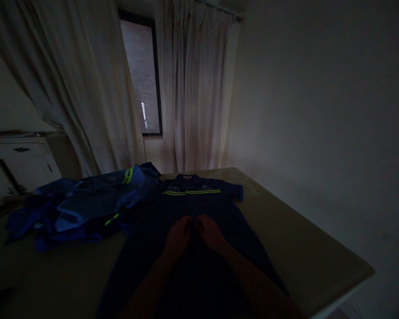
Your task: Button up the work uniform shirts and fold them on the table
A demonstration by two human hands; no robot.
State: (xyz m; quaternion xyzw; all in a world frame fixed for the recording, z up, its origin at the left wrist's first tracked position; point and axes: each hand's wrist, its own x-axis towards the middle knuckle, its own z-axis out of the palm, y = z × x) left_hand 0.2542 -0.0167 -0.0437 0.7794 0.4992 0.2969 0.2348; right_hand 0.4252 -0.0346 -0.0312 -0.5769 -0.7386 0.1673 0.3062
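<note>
A dark navy short-sleeved work shirt [216,208] lies spread face up before me, its collar at the far end and yellow-green stripes across the chest. Both hands meet over the middle of its front. My left hand [179,232] is closed, with its fingertips pinched at the shirt's centre line. Right beside it, my right hand [209,230] is closed in the same way on the shirt front. The dim light hides exactly which bit of cloth or fastening sits between the fingers.
A heap of blue work clothes [86,204] with yellow-green strips lies to the left on the table [292,239]. A pale wall [319,110] runs along the right side. Curtains [196,88] and a window [141,75] stand behind, and a white cabinet [23,155] at far left.
</note>
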